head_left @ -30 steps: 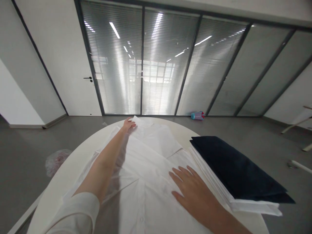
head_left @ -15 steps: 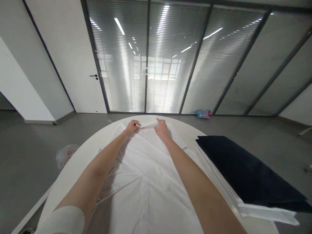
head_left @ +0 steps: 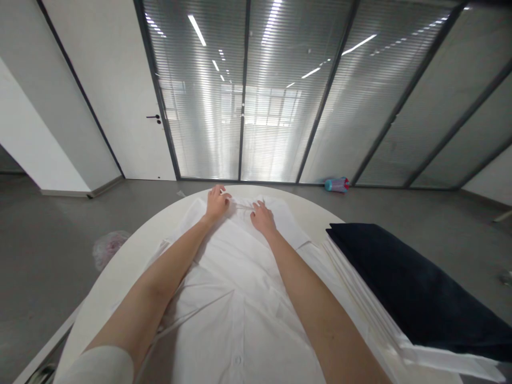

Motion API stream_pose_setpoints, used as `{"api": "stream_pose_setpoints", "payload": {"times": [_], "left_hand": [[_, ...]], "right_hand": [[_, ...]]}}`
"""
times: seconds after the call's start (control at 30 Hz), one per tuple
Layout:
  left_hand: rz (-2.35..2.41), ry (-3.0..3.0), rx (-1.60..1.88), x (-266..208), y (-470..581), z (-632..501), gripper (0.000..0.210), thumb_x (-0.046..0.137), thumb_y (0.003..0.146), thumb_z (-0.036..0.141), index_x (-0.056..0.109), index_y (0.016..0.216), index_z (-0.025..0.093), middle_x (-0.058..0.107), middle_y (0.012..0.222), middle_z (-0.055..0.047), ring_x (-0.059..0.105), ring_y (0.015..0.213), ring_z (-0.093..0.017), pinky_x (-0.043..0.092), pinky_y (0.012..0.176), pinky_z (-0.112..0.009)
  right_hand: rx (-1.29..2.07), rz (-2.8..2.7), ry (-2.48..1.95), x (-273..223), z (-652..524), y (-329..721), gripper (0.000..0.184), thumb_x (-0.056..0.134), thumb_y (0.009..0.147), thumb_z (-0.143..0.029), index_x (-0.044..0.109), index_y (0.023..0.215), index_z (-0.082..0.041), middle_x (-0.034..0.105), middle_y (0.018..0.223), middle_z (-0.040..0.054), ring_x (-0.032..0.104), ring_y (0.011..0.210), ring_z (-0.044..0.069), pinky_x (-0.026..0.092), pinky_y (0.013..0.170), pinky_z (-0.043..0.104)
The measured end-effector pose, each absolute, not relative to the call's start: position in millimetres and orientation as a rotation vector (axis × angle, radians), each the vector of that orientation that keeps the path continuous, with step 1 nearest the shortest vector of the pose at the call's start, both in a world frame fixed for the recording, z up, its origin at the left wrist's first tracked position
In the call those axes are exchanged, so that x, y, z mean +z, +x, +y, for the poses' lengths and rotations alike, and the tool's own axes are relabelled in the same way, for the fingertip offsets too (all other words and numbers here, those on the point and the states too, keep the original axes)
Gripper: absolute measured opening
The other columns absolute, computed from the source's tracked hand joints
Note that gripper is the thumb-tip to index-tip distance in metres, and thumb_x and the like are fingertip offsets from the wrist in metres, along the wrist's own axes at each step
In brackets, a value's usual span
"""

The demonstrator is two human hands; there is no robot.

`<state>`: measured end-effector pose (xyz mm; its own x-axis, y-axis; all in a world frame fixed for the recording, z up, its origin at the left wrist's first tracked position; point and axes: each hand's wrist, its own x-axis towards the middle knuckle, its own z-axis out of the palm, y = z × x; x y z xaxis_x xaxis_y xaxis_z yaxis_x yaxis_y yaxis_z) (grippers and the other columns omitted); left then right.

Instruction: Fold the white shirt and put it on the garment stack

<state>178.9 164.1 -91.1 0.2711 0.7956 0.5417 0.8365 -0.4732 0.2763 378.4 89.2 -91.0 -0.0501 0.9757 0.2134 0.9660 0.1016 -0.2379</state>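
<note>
Hands (head_left: 240, 209) pinch shirt collar (head_left: 239, 202); dark cloth (head_left: 408, 290) beside.

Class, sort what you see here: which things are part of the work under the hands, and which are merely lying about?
In hand:
left hand
right hand
white buttoned cotton shirt
round white table

Lying about:
folded dark navy cloth
stack of white fabric
blue bottle
crumpled plastic bag
</note>
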Motion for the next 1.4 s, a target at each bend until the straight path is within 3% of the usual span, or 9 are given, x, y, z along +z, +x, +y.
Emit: {"api": "stream_pose_setpoints", "payload": {"times": [0.33, 0.43, 0.57, 0.7, 0.83, 0.97, 1.07, 1.17, 1.4], "left_hand": [[-1.386, -2.752, -0.481, -110.4, 210.1, 147.8, 0.053, 0.045, 0.098, 0.052, 0.052, 0.143, 0.027, 0.045, 0.152, -0.010, 0.037, 0.141, -0.034, 0.029, 0.113, -0.050], [-1.435, -2.695, -0.460, -107.7, 208.9, 142.4, 0.048, 0.044, 0.098, 0.050, 0.054, 0.140, 0.031, 0.047, 0.151, -0.007, 0.039, 0.139, -0.032, 0.029, 0.113, -0.050], [-1.610, -2.501, -0.519, -100.1, 216.8, 133.7, 0.038, 0.040, 0.099, 0.034, 0.067, 0.120, 0.018, 0.055, 0.135, -0.018, 0.048, 0.127, -0.036, 0.037, 0.103, -0.053], [-1.717, -2.423, -0.513, -101.7, 223.0, 131.5, 0.039, 0.043, 0.097, 0.037, 0.070, 0.109, 0.011, 0.062, 0.113, -0.022, 0.058, 0.109, -0.035, 0.045, 0.090, -0.047], [-1.667, -2.445, -0.519, -104.4, 219.6, 133.0, 0.042, 0.044, 0.098, 0.045, 0.068, 0.112, 0.013, 0.064, 0.112, -0.017, 0.059, 0.109, -0.031, 0.043, 0.096, -0.042], [-1.643, -2.435, -0.553, -100.9, 214.1, 135.0, 0.045, 0.033, 0.102, 0.040, 0.068, 0.112, 0.014, 0.061, 0.121, -0.018, 0.057, 0.114, -0.032, 0.042, 0.098, -0.046], [-1.583, -2.508, -0.531, -99.5, 210.8, 137.8, 0.040, 0.032, 0.102, 0.026, 0.061, 0.128, 0.020, 0.058, 0.132, -0.013, 0.054, 0.122, -0.026, 0.038, 0.105, -0.040], [-1.561, -2.589, -0.462, -102.5, 207.8, 141.5, 0.048, 0.035, 0.100, 0.024, 0.044, 0.147, 0.025, 0.048, 0.147, -0.010, 0.044, 0.136, -0.022, 0.033, 0.113, -0.036], [-1.809, -2.602, -0.283, -109.6, 206.3, 150.2, 0.059, 0.027, 0.101, 0.043, 0.032, 0.156, 0.022, 0.025, 0.162, -0.016, 0.023, 0.149, -0.035, 0.020, 0.116, -0.060]], "right_hand": [[-0.055, -2.128, -1.960, -96.6, 88.3, 378.9, 0.058, 0.030, 0.103, -0.051, 0.044, 0.146, -0.015, 0.035, 0.158, 0.0138, 0.024, 0.145, 0.036, 0.025, 0.113, 0.053], [-0.004, -2.138, -2.022, -100.0, 91.5, 377.7, 0.060, 0.026, 0.103, -0.053, 0.040, 0.149, -0.018, 0.032, 0.160, 0.0125, 0.026, 0.145, 0.035, 0.023, 0.114, 0.054], [-0.149, -2.069, -2.041, -102.1, 91.4, 375.6, 0.054, 0.032, 0.102, -0.050, 0.047, 0.145, -0.020, 0.031, 0.160, 0.0130, 0.034, 0.142, 0.032, 0.027, 0.113, 0.048], [-0.173, -2.151, -1.966, -101.9, 90.1, 375.7, 0.053, 0.030, 0.102, -0.050, 0.051, 0.141, -0.020, 0.044, 0.152, 0.0149, 0.039, 0.139, 0.028, 0.030, 0.111, 0.043], [-0.180, -2.166, -1.968, -101.2, 90.6, 375.8, 0.056, 0.032, 0.101, -0.052, 0.054, 0.139, -0.019, 0.046, 0.151, 0.0136, 0.033, 0.142, 0.033, 0.029, 0.112, 0.049], [-0.386, -2.169, -1.893, -94.7, 94.4, 371.3, 0.048, 0.034, 0.100, -0.037, 0.062, 0.131, -0.015, 0.046, 0.152, 0.0135, 0.024, 0.147, 0.031, 0.016, 0.118, 0.050], [-0.395, -2.227, -1.793, -90.4, 103.7, 363.8, 0.050, 0.031, 0.100, -0.031, 0.053, 0.141, -0.013, 0.038, 0.157, 0.0129, 0.024, 0.148, 0.026, 0.014, 0.119, 0.046], [-0.226, -2.252, -1.844, -92.8, 116.9, 357.4, 0.058, 0.026, 0.102, -0.043, 0.040, 0.151, -0.015, 0.029, 0.161, 0.0121, 0.024, 0.148, 0.028, 0.015, 0.119, 0.050], [0.198, -2.300, -2.010, -100.7, 138.3, 368.9, 0.078, 0.014, 0.098, -0.067, 0.019, 0.159, -0.019, 0.009, 0.166, 0.0061, 0.009, 0.152, 0.024, 0.009, 0.120, 0.053]]}}
